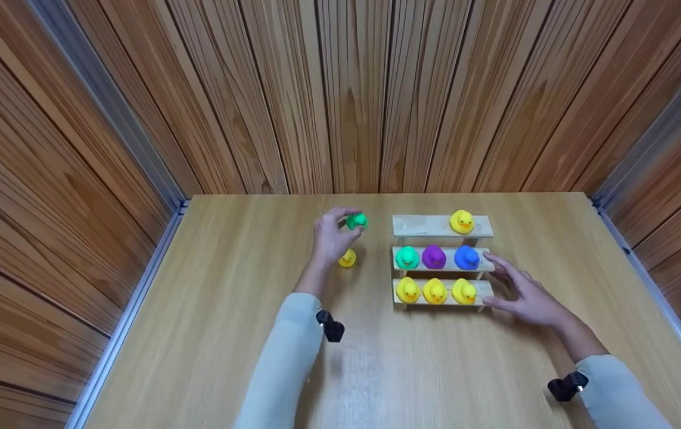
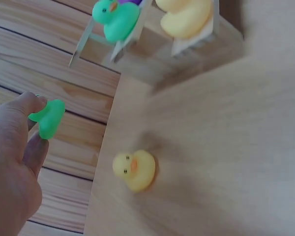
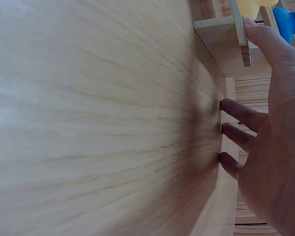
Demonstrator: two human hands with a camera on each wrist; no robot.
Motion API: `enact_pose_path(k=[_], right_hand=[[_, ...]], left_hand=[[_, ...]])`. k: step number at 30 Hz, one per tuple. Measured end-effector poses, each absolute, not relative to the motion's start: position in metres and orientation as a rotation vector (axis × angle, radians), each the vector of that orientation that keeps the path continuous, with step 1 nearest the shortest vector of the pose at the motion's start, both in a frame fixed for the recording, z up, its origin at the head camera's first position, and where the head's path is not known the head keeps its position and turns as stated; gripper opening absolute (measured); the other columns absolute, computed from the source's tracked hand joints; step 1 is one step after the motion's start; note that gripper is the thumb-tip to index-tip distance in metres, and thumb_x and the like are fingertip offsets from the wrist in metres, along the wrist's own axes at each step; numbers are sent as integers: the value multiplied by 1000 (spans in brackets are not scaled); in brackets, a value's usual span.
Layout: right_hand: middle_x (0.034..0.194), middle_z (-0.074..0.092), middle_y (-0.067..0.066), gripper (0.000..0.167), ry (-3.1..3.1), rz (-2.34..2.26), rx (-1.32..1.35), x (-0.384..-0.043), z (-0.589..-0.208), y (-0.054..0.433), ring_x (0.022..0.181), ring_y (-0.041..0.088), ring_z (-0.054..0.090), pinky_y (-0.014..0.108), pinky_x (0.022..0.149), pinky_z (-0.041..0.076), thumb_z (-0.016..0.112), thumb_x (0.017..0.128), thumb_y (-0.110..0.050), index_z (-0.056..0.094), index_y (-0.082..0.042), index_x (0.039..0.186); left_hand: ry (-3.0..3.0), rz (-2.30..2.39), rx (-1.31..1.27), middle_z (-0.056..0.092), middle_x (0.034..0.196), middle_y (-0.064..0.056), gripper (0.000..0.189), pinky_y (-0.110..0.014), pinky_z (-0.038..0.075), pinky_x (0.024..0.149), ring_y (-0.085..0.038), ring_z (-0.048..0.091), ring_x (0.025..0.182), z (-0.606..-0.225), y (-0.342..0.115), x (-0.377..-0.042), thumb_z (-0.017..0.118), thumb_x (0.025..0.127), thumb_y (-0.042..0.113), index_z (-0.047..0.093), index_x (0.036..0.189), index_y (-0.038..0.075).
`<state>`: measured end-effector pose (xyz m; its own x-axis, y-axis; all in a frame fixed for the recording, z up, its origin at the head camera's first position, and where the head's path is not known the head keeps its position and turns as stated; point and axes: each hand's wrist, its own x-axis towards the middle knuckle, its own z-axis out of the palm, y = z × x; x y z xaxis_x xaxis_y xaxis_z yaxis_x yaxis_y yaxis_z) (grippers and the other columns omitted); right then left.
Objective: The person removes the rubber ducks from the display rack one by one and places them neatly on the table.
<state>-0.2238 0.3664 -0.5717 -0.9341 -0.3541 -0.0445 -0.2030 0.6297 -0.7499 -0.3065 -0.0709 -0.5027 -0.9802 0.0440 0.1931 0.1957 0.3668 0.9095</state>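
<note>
My left hand (image 1: 329,239) pinches a green rubber duck (image 1: 357,221) between thumb and fingers, raised above the table to the left of a three-tier wooden shelf (image 1: 420,226). Below that hand a yellow duck (image 2: 140,170) sits on the tabletop. At the shelf's right end my right hand (image 1: 525,298) is spread, its thumb (image 3: 265,37) touching the end of the lowest tier. Other fingertips of this hand reach down toward the tabletop in the right wrist view. One yellow duck (image 1: 462,221) stands on the top tier, at its right.
The middle tier carries a green duck (image 1: 407,257), a purple duck (image 1: 434,257) and a blue duck (image 1: 466,257). Three yellow ducks (image 1: 435,291) line the lowest tier. Wood-panelled walls (image 1: 352,119) enclose the table (image 1: 209,333) at the back and sides.
</note>
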Motion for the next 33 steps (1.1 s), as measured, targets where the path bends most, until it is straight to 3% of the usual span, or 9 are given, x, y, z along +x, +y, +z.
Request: enact_pose_path(k=[11,19,26,33], right_hand=[[178,38,32,97,2675,-1178,-442,-224,-572,366,164,61,36,94,125,17,80,106,-37,18,-34,181],[181,33,30,96,2672,-1151,-421,-225,-572,366,166,60,34,95,125,18,79,106,-41,16,-39,180],[181,34,31,97,2695,-1152,-449,-225,-573,366,165,61,34,95,124,19,80,105,-39,19,-35,180],[181,34,31,96,2689,-1160,-454,-225,-573,365,165,61,35,94,125,19,80,105,-38,19,-36,180]], left_hand=[[-2543,-1707,-105,73,149,-15,33,-55,51,131,-37,64,150,-515,-99,-306,79,102,0,80,134,7],[-2561,-1719,-49,72,150,-15,35,-55,49,132,-36,63,150,-525,-114,-301,79,103,0,79,137,7],[-2525,-1697,-64,75,143,-20,33,-54,52,129,-38,68,143,-537,-122,-298,78,101,-4,80,133,1],[-2550,-1744,2,73,147,-18,36,-55,53,128,-38,66,148,-550,-128,-294,77,103,-2,78,138,1]])
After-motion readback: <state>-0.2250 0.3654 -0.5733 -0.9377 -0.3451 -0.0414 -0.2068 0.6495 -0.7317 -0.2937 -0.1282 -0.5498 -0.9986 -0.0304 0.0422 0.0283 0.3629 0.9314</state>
